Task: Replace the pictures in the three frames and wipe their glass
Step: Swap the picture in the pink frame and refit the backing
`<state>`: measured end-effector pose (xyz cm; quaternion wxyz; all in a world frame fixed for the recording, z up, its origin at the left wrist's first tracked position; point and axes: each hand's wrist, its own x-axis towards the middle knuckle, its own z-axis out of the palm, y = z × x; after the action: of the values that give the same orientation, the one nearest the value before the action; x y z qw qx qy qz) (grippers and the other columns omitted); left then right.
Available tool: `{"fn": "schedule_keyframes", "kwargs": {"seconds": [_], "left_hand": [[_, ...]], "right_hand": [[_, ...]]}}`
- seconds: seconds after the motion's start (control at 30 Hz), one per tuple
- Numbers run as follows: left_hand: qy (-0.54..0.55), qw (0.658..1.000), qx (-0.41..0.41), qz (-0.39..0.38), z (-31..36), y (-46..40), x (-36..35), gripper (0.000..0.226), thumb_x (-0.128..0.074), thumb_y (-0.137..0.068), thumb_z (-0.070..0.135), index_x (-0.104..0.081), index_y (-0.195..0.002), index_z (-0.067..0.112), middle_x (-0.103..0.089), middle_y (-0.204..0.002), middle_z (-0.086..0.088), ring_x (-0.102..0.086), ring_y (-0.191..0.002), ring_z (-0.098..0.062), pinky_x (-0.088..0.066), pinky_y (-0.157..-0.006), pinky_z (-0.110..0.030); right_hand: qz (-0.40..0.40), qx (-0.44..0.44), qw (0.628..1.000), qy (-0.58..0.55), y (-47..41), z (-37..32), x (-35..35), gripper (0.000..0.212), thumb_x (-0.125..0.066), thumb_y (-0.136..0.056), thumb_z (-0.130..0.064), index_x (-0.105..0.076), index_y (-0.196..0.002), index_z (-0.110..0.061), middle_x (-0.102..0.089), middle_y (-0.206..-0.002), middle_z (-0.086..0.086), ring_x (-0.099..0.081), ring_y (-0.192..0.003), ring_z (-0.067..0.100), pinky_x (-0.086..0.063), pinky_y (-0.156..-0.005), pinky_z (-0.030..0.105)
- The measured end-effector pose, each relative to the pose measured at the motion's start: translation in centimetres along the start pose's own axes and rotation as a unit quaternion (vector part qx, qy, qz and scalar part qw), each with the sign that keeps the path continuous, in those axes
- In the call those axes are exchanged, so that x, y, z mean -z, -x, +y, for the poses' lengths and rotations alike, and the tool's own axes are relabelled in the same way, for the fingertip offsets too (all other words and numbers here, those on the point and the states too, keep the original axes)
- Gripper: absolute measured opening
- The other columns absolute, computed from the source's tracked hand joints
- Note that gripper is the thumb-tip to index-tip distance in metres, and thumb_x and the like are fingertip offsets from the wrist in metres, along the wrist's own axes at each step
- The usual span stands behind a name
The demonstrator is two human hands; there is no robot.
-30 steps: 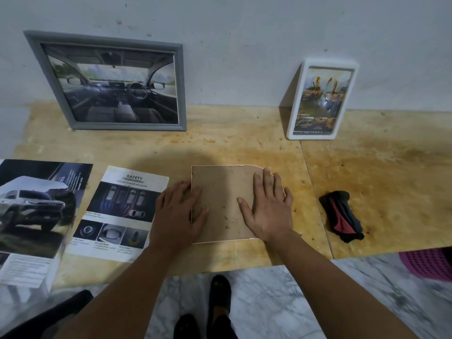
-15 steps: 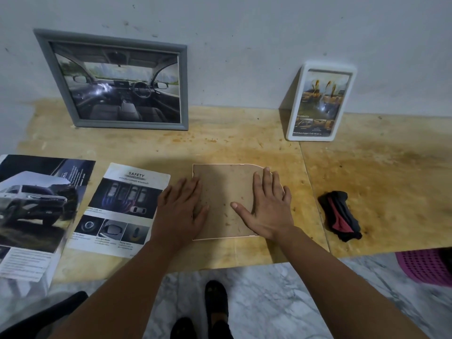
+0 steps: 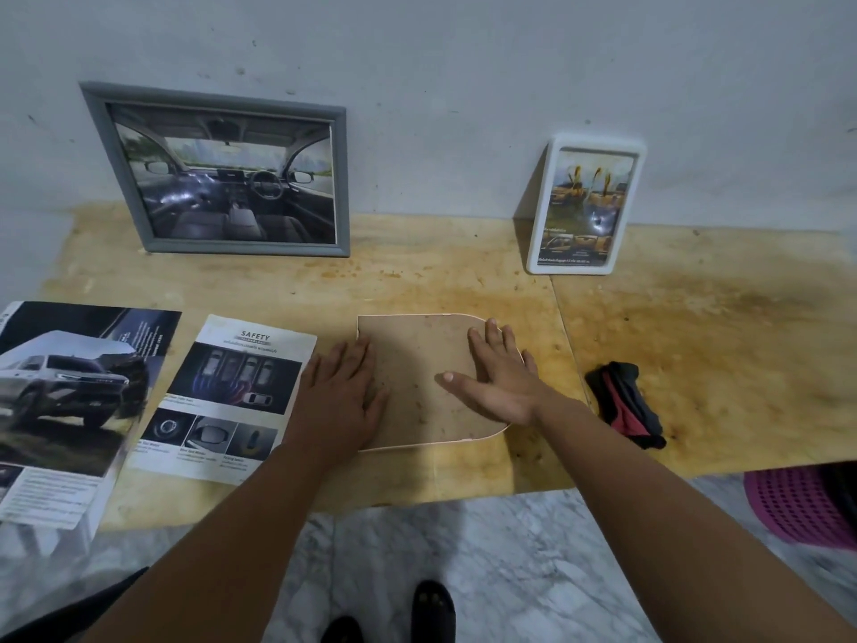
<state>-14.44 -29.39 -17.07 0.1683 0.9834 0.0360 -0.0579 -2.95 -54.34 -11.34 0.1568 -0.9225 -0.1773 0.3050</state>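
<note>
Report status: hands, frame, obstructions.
Left hand and right hand flat, open, pressing face-down frame's backing board. Grey frame and white frame lean on wall. Cloth lies right, clear of frame.

Three picture frames sit on the table: a grey frame (image 3: 218, 171) at 11 o'clock, a white frame (image 3: 585, 206) at 1 o'clock, one face-down frame (image 3: 419, 380) at center. Two printed sheets, a car picture (image 3: 69, 401) and a safety sheet (image 3: 222, 396), lie at 9 o'clock; one dark cloth (image 3: 626, 403) lies at 3 o'clock.
</note>
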Motion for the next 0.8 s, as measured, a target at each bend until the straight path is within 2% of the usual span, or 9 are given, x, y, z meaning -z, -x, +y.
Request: {"fn": "schedule_keyframes", "kwargs": {"seconds": [0.07,0.13,0.23,0.3,0.4,0.5,0.57,0.73,0.8], "left_hand": [[0.005,1.0,0.005,-0.017,0.4,-0.2,0.8,0.086,-0.009,-0.094,0.064,-0.021,-0.166,0.019,-0.009,-0.174,0.001,-0.013,-0.16,-0.027,-0.013,-0.13,-0.049],[0.021,1.0,0.015,-0.005,0.8,0.0,1.5,0.076,-0.026,-0.1,0.061,-0.032,-0.162,0.017,-0.013,-0.174,-0.001,-0.027,-0.155,-0.032,-0.027,-0.125,-0.05],[0.044,0.997,0.019,0.06,1.8,1.5,1.6,0.069,-0.042,-0.095,0.06,-0.057,-0.143,0.013,-0.043,-0.161,-0.008,-0.053,-0.136,-0.038,-0.047,-0.107,-0.053],[0.033,0.998,0.005,0.058,2.6,3.0,0.9,0.081,-0.045,-0.083,0.075,-0.063,-0.137,0.017,-0.053,-0.153,-0.008,-0.056,-0.13,-0.037,-0.051,-0.099,-0.053],[-0.014,0.999,-0.024,0.029,3.6,4.7,-0.7,0.094,-0.05,-0.071,0.089,-0.063,-0.137,0.024,-0.049,-0.157,-0.011,-0.049,-0.136,-0.038,-0.049,-0.1,-0.057],[-0.015,0.999,-0.026,0.037,3.9,4.8,-1.6,0.08,-0.052,-0.075,0.081,-0.064,-0.136,0.03,-0.045,-0.159,-0.009,-0.047,-0.136,-0.042,-0.048,-0.099,-0.058],[0.008,0.999,-0.015,0.044,4.1,4.5,-1.6,0.069,-0.05,-0.082,0.075,-0.065,-0.133,0.033,-0.046,-0.159,-0.006,-0.048,-0.136,-0.042,-0.049,-0.098,-0.06],[0.061,0.994,-0.028,0.083,4.6,3.9,-1.4,0.062,-0.05,-0.089,0.073,-0.067,-0.133,0.033,-0.05,-0.157,0.002,-0.049,-0.136,-0.043,-0.05,-0.099,-0.061],[0.083,0.99,-0.026,0.111,5.1,3.4,-0.7,0.066,-0.043,-0.094,0.076,-0.068,-0.135,0.031,-0.053,-0.155,0.001,-0.05,-0.133,-0.042,-0.05,-0.102,-0.06]], "right_hand": [[0.038,-0.005,0.992,-0.121,0.2,0.8,1.3,0.096,-0.049,-0.083,-0.081,-0.025,-0.161,-0.031,-0.003,-0.172,-0.005,-0.003,-0.159,0.023,-0.013,-0.127,0.052],[0.121,-0.03,0.968,-0.219,0.7,1.7,1.8,0.084,-0.059,-0.085,-0.071,-0.04,-0.155,-0.03,-0.028,-0.167,-0.002,-0.032,-0.151,0.024,-0.031,-0.121,0.048],[0.243,-0.094,0.942,-0.213,1.8,3.1,1.1,0.064,-0.06,-0.094,-0.056,-0.049,-0.149,-0.025,-0.049,-0.151,0.005,-0.05,-0.136,0.026,-0.044,-0.11,0.047],[0.253,-0.136,0.93,-0.231,2.7,3.7,0.3,0.061,-0.058,-0.096,-0.053,-0.052,-0.147,-0.02,-0.057,-0.145,0.007,-0.056,-0.13,0.028,-0.048,-0.105,0.044],[0.231,-0.149,0.923,-0.27,3.5,4.0,-0.2,0.052,-0.06,-0.099,-0.045,-0.06,-0.14,-0.013,-0.067,-0.131,0.005,-0.061,-0.123,0.027,-0.046,-0.093,0.032],[0.235,-0.15,0.906,-0.318,3.4,3.8,-0.1,0.034,-0.06,-0.1,-0.04,-0.076,-0.117,-0.016,-0.069,-0.092,-0.016,-0.066,-0.097,0.014,-0.045,-0.072,0.026],[0.229,-0.159,0.902,-0.331,3.1,3.8,0.3,0.032,-0.059,-0.1,-0.039,-0.078,-0.108,-0.014,-0.062,-0.081,-0.021,-0.059,-0.081,0.001,-0.045,-0.065,0.023],[0.243,-0.156,0.883,-0.37,3.3,4.0,1.5,0.044,-0.058,-0.1,-0.047,-0.076,-0.095,-0.007,-0.073,-0.092,0.005,-0.068,-0.097,0.028,-0.056,-0.089,0.048],[0.267,-0.123,0.867,-0.403,3.5,3.9,2.3,0.047,-0.053,-0.101,-0.053,-0.076,-0.092,-0.012,-0.074,-0.092,0.007,-0.069,-0.096,0.025,-0.055,-0.088,0.045]]}}
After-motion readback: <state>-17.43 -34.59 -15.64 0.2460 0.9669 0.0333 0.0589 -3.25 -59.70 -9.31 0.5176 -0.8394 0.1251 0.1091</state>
